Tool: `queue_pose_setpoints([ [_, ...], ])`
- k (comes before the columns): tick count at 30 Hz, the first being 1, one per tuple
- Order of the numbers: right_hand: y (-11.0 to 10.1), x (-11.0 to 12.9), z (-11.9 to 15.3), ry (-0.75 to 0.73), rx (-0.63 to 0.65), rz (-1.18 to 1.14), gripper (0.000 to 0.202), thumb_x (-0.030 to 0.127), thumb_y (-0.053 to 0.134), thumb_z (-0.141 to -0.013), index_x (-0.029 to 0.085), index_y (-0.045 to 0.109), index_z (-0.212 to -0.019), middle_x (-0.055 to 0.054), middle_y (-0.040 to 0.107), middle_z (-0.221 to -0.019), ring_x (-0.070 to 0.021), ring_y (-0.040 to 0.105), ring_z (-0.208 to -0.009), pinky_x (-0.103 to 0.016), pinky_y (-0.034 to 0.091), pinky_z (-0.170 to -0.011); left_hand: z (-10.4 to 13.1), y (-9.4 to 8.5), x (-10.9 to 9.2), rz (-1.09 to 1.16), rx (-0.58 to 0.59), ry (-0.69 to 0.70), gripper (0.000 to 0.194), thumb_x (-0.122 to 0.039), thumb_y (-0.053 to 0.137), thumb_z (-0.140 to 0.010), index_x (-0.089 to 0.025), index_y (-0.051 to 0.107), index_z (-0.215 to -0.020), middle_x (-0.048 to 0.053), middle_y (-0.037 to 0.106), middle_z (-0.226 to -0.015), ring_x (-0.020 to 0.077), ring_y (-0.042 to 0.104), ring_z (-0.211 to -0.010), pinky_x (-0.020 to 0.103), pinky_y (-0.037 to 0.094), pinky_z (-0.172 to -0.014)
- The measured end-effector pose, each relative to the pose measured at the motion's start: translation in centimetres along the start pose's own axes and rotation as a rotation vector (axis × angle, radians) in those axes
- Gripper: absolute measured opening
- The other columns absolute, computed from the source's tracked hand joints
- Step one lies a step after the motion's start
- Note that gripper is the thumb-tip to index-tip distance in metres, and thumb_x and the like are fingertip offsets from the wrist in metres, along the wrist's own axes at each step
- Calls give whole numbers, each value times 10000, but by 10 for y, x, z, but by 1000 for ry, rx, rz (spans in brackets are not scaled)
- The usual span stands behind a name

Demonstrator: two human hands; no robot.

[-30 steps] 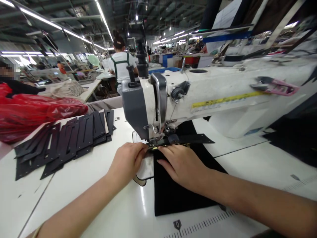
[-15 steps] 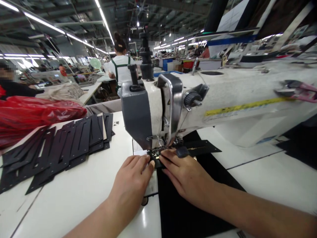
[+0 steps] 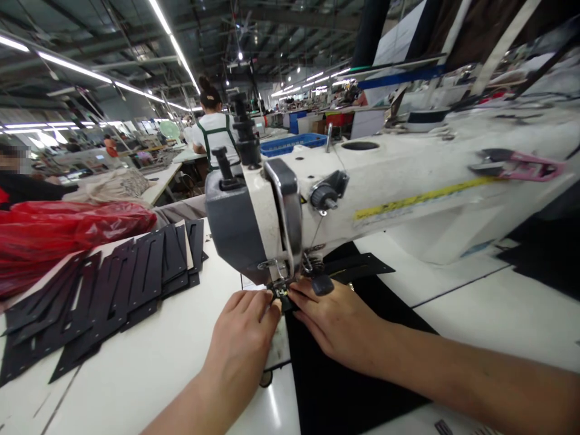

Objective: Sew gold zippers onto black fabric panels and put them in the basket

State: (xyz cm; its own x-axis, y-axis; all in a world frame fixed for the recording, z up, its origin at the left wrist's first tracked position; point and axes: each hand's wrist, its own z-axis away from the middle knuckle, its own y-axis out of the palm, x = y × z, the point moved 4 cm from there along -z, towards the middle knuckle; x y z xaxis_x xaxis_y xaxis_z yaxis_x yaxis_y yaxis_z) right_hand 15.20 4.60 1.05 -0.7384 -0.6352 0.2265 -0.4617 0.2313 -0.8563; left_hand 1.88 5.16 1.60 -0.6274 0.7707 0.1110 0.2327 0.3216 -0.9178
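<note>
Under the needle area of a white-and-grey sewing machine [image 3: 240, 223] lies a narrow black strip [image 3: 286, 304] with small gold-coloured bits. My left hand [image 3: 244, 338] is closed, fingers curled and thumb pinching the strip's left edge. From the other side, my right hand [image 3: 335, 320] lies with its fingers stretched out and slightly apart, pressing on the strip near the presser foot. A large black fabric piece [image 3: 344, 386] spreads beneath the right hand and forearm. Behind that hand, a black strip end [image 3: 362, 266] sticks out to the right. The fingertips partly hide the stitching spot.
Overlapping black cut pieces [image 3: 104, 290] with slots lie on the white table [image 3: 149, 380] at left. Beyond them is a red plastic bag [image 3: 67, 232]. Pink-handled snips [image 3: 521, 164] rest against the machine arm. A person [image 3: 215, 130] stands farther back, near a blue basket [image 3: 294, 144].
The view has shifted slightly, so the machine appears farther left and more of the blue basket shows. Both hands keep nearly the same place by the presser foot.
</note>
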Motion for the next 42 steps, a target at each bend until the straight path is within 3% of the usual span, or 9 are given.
queue_pose_setpoints([
  [14, 1, -1, -8, 18, 50, 18, 177, 94, 448, -801, 127, 608, -869, -119, 642, -937, -231, 579, -946, -362, 451, -866, -2, 4, 7, 35, -54, -50, 108, -45, 540, -790, -148, 561, -813, 56, 599, -857, 215, 569, -779, 373, 457, -694],
  [23, 0, -1, -6, 19, 46, 21, 188, 82, 441, -806, 101, 594, -914, -124, 638, -914, -217, 569, -966, -349, 435, -881, -3, 4, 9, 27, -63, -67, 121, -29, 529, -793, -144, 568, -797, 63, 603, -854, 211, 568, -756, 365, 457, -687],
  [33, 1, -4, -10, 45, 1, -26, 241, 80, 453, -794, 147, 589, -980, -83, 631, -979, -201, 566, -935, -344, 450, -853, -2, 6, 11, 3, -130, -76, 158, 1, 532, -766, -152, 568, -780, 45, 606, -796, 200, 555, -699, 345, 450, -649],
  [38, -5, -21, 6, 100, -38, 139, 350, 300, 573, -798, 119, 571, -1097, -146, 590, -1135, -290, 507, -1085, -499, 372, -941, -1, -4, 13, 91, -123, -129, 153, -39, 543, -783, -173, 604, -825, 49, 638, -874, 208, 587, -763, 365, 481, -687],
  [40, -14, -21, 26, 124, -52, 281, 527, 438, 595, -769, 89, 541, -1160, -193, 558, -1182, -340, 507, -1088, -531, 412, -890, 4, -11, 11, 136, -111, -119, 164, -70, 542, -794, -187, 613, -885, 49, 643, -949, 212, 595, -843, 374, 489, -738],
  [42, -24, -11, 50, 41, -58, 386, 610, 501, 565, -766, 92, 508, -1214, -194, 557, -1188, -340, 565, -1006, -488, 494, -789, 14, -17, 6, 204, -134, -90, 166, -131, 521, -823, -206, 613, -940, 42, 644, -997, 217, 589, -904, 386, 486, -783],
])
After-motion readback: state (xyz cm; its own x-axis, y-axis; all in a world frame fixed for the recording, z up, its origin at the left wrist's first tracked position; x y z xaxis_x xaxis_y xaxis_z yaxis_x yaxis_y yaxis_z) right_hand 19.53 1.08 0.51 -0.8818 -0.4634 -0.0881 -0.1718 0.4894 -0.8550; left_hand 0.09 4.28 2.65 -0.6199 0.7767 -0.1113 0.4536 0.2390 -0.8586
